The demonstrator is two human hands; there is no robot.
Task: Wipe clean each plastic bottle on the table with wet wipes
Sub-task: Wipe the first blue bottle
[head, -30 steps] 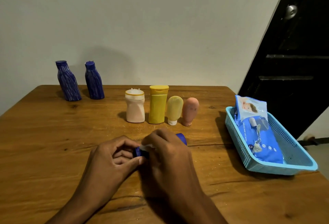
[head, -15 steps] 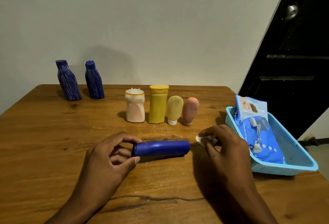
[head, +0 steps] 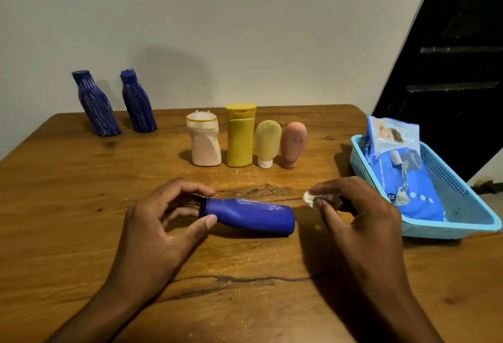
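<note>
Nearest you, your left hand (head: 160, 223) curls its thumb and fingers round the neck end of the blue bottle (head: 249, 214), which lies on its side on the wooden table (head: 68, 233) with its base pointing right. Faint whitish streaks show on its upper side; no label can be read there. Your right hand (head: 353, 217) hangs just beside the bottle's base, apart from it, pinching a crumpled white wet wipe (head: 311, 199) between thumb and fingertips. To your right sits a light blue basket (head: 449, 223) holding a blue wipes pack (head: 405, 179); its side lettering seems to read "BABY WET WIPES" and a "72" shows near the lower end, though the print is small and partly blurred. Farther back, mid-table, four bottles stand in a close row: a pale pink bottle (head: 204, 142), a yellow bottle (head: 240, 134), a cream tube (head: 267, 142) standing on its white cap, and a peach tube (head: 293, 144) also cap-down; none shows legible writing. At the far left edge by the wall (head: 245, 29) stand two dark blue streaked bottles (head: 95, 104), the second (head: 137, 101) just right of the first.
</note>
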